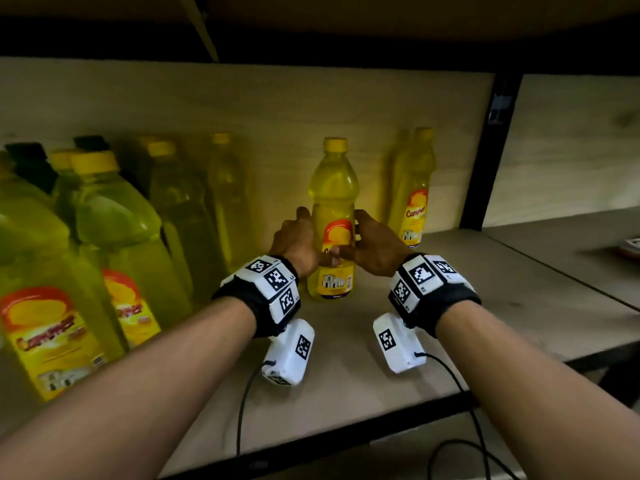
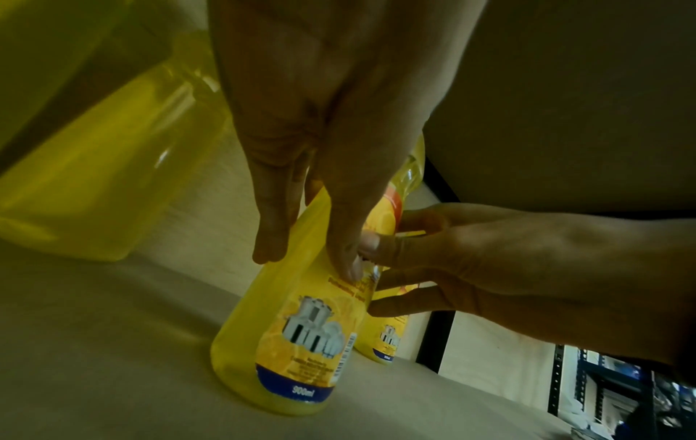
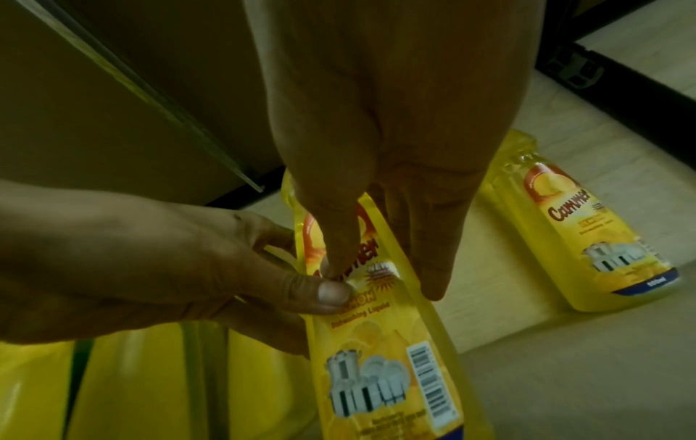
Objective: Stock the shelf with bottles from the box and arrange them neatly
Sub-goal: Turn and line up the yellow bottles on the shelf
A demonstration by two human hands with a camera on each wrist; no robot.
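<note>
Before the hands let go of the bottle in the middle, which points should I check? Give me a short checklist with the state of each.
1. Middle bottle upright on the shelf: ok.
2. Left hand and right hand hold it on both sides: ok.
3. Label faces the front: ok.
4. Cap is on: ok.
5. Apart from the bottle at the right: ok.
6. In line with that bottle: not ok, it stands nearer the front.
</note>
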